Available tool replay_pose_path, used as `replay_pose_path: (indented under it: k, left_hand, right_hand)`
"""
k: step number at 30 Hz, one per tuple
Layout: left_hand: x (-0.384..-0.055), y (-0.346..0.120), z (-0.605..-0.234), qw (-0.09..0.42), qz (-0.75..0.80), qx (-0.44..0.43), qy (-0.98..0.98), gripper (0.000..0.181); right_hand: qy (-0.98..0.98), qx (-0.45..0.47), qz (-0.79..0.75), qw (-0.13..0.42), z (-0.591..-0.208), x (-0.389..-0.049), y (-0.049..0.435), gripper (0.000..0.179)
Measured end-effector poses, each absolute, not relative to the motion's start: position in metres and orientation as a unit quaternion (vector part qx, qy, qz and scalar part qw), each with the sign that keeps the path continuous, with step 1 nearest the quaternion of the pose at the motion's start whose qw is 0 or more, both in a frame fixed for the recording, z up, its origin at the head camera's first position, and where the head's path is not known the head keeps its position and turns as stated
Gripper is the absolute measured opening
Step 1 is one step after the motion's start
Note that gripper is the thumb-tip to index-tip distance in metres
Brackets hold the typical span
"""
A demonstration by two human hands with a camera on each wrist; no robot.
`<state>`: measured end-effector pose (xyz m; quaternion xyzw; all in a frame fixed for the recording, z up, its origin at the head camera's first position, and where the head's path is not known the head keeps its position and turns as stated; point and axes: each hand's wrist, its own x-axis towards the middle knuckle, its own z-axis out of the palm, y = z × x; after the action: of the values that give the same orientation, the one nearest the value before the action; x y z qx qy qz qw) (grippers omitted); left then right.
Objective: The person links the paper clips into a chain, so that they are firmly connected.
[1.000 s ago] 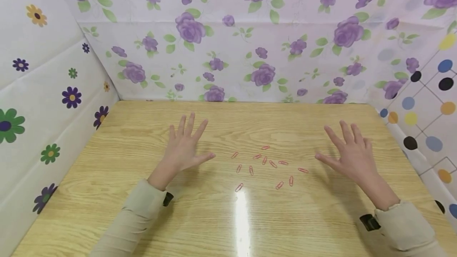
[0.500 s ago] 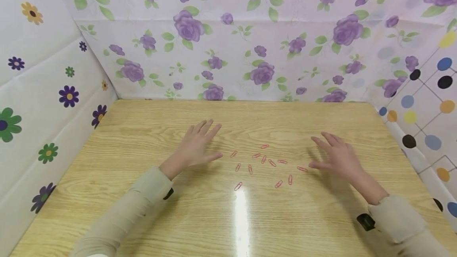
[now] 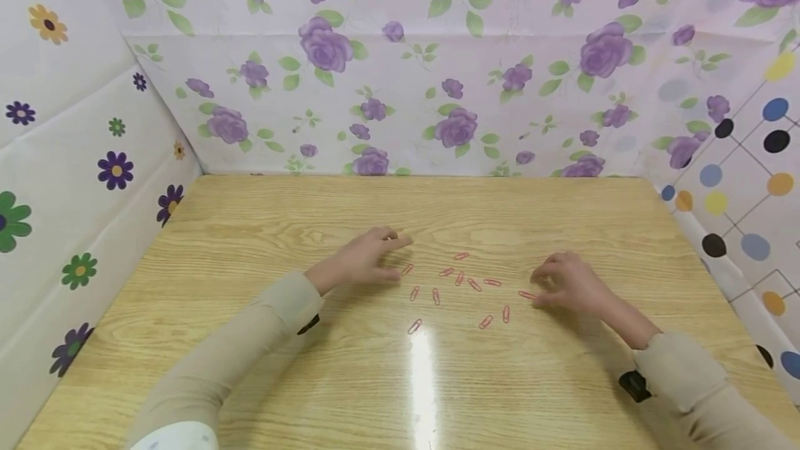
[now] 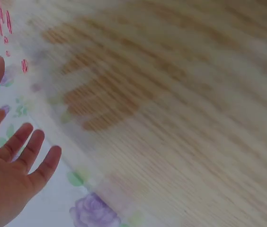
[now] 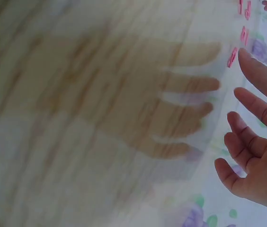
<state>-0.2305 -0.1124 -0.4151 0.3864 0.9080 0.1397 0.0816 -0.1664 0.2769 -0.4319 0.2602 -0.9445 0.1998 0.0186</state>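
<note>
Beige sleeves [image 3: 250,339] reach in from either side of a dozen pink paper clips [image 3: 460,278], which serve as the middle of everything here. The left hand [image 3: 359,260] is just left of the clips, its fingers relaxed and apart, palm down, holding nothing; its thumb tip is near the leftmost clip. The right hand [image 3: 573,285] is just right of them, its fingers loosely bent with a gap to the thumb, likewise gripping nothing; its thumb tip is at the rightmost clip, and whether they touch I cannot tell. A small black device [image 3: 635,386] sits under the right cuff, another under the left. The clips lie singly on a wood-grain table [image 3: 300,200]; on the near side of them a streak of glare [image 3: 423,387] runs toward the person. Beyond the clips stands a purple-rose cloth [image 3: 400,89]; far left, a daisy-print cloth [image 3: 50,151]; far right, a dotted one [image 3: 734,165].
</note>
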Motion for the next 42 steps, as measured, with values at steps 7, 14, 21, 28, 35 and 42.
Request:
replay_pose_path:
  k: [7,14,21,28,35,42]
  left_hand:
    - [-0.240,-0.105,-0.420,0.118,0.155,0.413,0.890,0.056]
    - [-0.248,-0.098,-0.426,0.131,0.174,0.426,0.878,0.037]
    - [-0.250,-0.094,-0.428,0.138,0.178,0.418,0.880,0.026]
    - [-0.251,-0.089,-0.426,0.151,0.199,0.417,0.874,0.015]
    - [-0.248,-0.086,-0.426,0.167,0.221,0.408,0.870,0.014]
    - [-0.244,-0.084,-0.423,0.152,0.233,0.424,0.862,0.009]
  right_hand:
    - [-0.932,0.264,0.249,-0.024,-0.438,-0.170,0.276,0.025]
    - [-0.919,0.257,0.289,-0.073,-0.440,-0.172,0.273,0.017]
    - [-0.922,0.229,0.298,-0.098,-0.438,-0.171,0.269,0.011]
    - [-0.922,0.226,0.296,-0.103,-0.435,-0.169,0.265,0.010]
    - [-0.924,0.228,0.292,-0.098,-0.435,-0.164,0.263,0.012]
    - [-0.916,0.231,0.310,-0.105,-0.435,-0.164,0.260,0.014]
